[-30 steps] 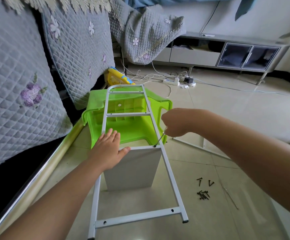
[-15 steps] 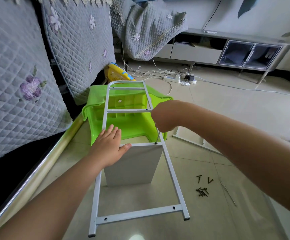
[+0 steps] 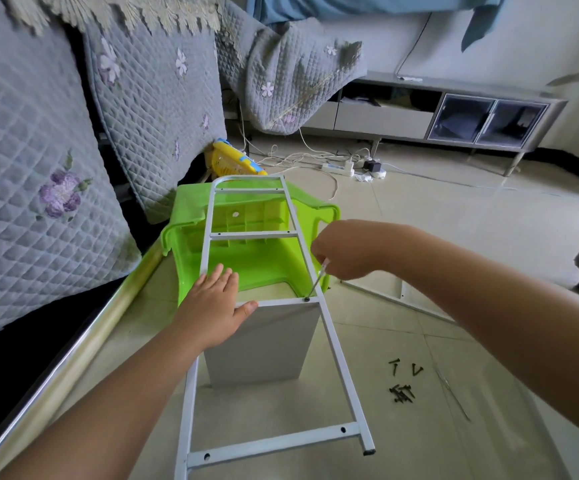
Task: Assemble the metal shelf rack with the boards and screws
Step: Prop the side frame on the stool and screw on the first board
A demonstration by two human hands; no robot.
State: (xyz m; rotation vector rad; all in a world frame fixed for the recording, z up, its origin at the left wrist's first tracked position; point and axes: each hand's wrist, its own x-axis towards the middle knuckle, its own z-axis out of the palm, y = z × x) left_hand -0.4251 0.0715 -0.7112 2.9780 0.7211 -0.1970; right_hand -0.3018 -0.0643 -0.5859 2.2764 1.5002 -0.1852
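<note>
A white metal ladder-shaped rack frame [image 3: 337, 355] lies tilted over a grey board [image 3: 263, 344] that stands upright on the floor under one crossbar. My left hand [image 3: 211, 308] rests flat on that crossbar and the frame's left rail, fingers straight. My right hand [image 3: 346, 251] grips a thin screwdriver [image 3: 316, 279] whose tip sits on a screw [image 3: 306, 299] at the crossbar's right end. Several dark loose screws [image 3: 402, 388] lie on the floor to the right.
An overturned green plastic stool [image 3: 263, 258] supports the frame's far end. A quilted sofa [image 3: 56, 161] runs along the left. Another white frame piece [image 3: 398, 301] lies on the floor at right. Power strip and cables [image 3: 340, 168] lie farther back, before a low TV cabinet [image 3: 454, 116].
My right hand has turned with the screwdriver: it covered the tool half a second ago and the shaft shows again. My left hand stays pressed on the crossbar.
</note>
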